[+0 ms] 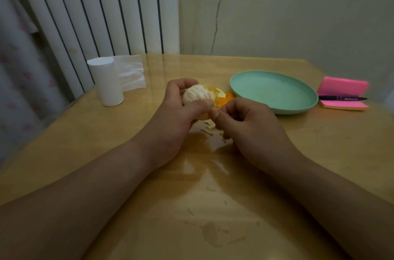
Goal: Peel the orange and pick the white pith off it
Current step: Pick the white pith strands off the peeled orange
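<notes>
The orange (197, 95) is mostly bare of skin and covered in pale pith. My left hand (179, 114) cups it from the left, thumb across its front. A flap of orange peel (223, 99) still hangs off its right side. My right hand (245, 123) is closed next to the fruit, thumb and forefinger pinched at its lower right edge; whether they hold pith or peel is hidden. Small scraps of pith (210, 125) lie on the table below the hands.
A green plate (275, 91) sits right of the hands on the wooden table (106, 132). Beyond it lie pink sticky notes (343, 93) with a black pen (341, 98). A tissue roll (106, 80) stands at the back left. The wall is close behind.
</notes>
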`<action>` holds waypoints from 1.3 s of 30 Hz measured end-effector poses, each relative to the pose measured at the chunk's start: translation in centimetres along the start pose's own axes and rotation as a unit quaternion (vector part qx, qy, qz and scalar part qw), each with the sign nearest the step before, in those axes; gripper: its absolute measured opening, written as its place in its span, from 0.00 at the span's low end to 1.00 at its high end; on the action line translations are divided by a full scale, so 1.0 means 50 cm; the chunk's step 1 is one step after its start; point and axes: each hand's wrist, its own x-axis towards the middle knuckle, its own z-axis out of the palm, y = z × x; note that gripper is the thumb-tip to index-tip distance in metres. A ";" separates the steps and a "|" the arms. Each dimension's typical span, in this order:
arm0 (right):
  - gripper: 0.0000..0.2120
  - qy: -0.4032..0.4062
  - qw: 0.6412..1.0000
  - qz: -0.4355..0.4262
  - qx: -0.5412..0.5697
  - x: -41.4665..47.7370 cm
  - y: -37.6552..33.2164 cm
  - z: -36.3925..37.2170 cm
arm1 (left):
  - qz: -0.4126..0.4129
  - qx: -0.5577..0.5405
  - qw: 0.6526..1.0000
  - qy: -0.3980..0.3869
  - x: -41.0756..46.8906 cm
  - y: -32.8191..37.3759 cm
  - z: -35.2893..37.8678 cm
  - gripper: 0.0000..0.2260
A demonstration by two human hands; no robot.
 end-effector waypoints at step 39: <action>0.07 -0.113 0.867 0.301 0.381 0.004 -0.035 -0.010 | 0.172 0.193 0.966 -0.015 -0.026 0.015 0.007 0.26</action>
